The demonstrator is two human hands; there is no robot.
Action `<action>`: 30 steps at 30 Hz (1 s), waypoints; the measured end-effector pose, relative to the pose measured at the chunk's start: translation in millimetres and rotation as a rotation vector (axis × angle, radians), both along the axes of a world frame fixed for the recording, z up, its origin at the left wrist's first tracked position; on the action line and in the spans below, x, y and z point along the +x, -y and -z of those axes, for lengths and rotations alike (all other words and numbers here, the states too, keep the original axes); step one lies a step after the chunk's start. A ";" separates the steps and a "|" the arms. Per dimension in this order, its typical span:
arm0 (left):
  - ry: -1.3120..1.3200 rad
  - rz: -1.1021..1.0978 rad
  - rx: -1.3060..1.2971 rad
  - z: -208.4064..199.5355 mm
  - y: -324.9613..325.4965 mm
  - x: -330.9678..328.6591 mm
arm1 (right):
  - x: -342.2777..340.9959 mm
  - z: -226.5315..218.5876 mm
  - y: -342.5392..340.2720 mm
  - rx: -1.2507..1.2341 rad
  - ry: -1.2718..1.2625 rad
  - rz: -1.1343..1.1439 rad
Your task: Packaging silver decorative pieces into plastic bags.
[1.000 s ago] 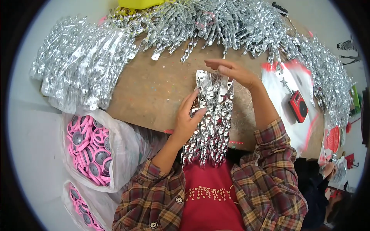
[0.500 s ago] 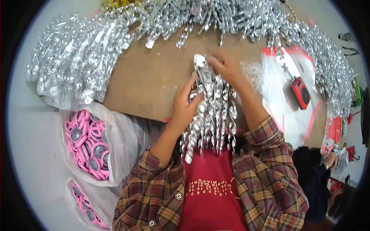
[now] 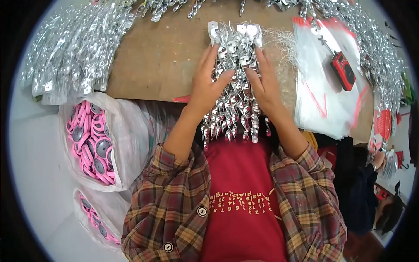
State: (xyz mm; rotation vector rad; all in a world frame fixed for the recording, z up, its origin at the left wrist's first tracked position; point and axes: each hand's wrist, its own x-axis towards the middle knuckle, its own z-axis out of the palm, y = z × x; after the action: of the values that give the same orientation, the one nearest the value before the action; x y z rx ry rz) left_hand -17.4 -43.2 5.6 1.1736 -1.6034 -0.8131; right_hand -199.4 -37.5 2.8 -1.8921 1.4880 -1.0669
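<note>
A bundle of silver twisted spiral strips (image 3: 238,65) lies on the brown table, its flat tabbed ends away from me and its curled ends hanging over the near edge. My left hand (image 3: 208,85) is against its left side, fingers straight along it and thumb over the top. On the right side, my right hand (image 3: 265,83) mirrors this, its thumb also resting on the strips. Between them the two hands hold the bundle together. Parts of the fingertips are hidden at the bundle's sides.
More silver strips (image 3: 78,48) are heaped at the far left and along the back. Clear plastic bags (image 3: 321,102) with red edges lie at right under a red radio (image 3: 343,71). Left stands a white sack (image 3: 124,144) of pink-and-grey wheels (image 3: 89,144). Another person's hand (image 3: 379,160) shows far right.
My right hand has come from the bundle's far end down to its right side. The strips now lie more spread, several tabbed ends showing. The whole view has shifted, with things sitting higher.
</note>
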 end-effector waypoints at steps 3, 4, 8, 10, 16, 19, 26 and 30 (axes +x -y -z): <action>0.048 -0.004 -0.037 6.3 0.4 -6.0 | 10.2 0.2 0.8 -0.040 -0.044 0.009; 0.029 0.024 -0.053 6.4 0.4 -8.7 | 8.6 -0.2 1.9 -0.028 -0.060 0.038; 0.135 -0.027 -0.002 6.4 -4.4 -5.7 | 13.5 21.6 8.2 0.039 0.074 0.053; 0.085 0.034 -0.001 3.7 -2.6 -2.3 | 11.9 16.2 4.9 -0.083 -0.031 0.017; 0.102 0.033 0.019 -3.7 0.8 -6.6 | -17.0 -11.9 -7.9 0.004 0.084 0.005; 0.122 0.016 0.038 -6.5 0.0 -9.5 | -57.2 -33.1 -11.2 -0.051 0.008 0.074; 0.069 0.006 0.066 -5.8 4.2 0.1 | -255.4 -19.0 -16.3 -0.130 0.054 0.603; 0.185 -0.063 0.012 -20.1 -1.4 2.9 | -338.6 -21.0 -34.2 -0.174 0.102 0.656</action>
State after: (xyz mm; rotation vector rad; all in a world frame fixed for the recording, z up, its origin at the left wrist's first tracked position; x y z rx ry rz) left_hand -14.5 -41.8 25.7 1.3333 -1.7036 -0.6904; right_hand -538.0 -3.3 23.8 -1.4395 2.0726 -1.5915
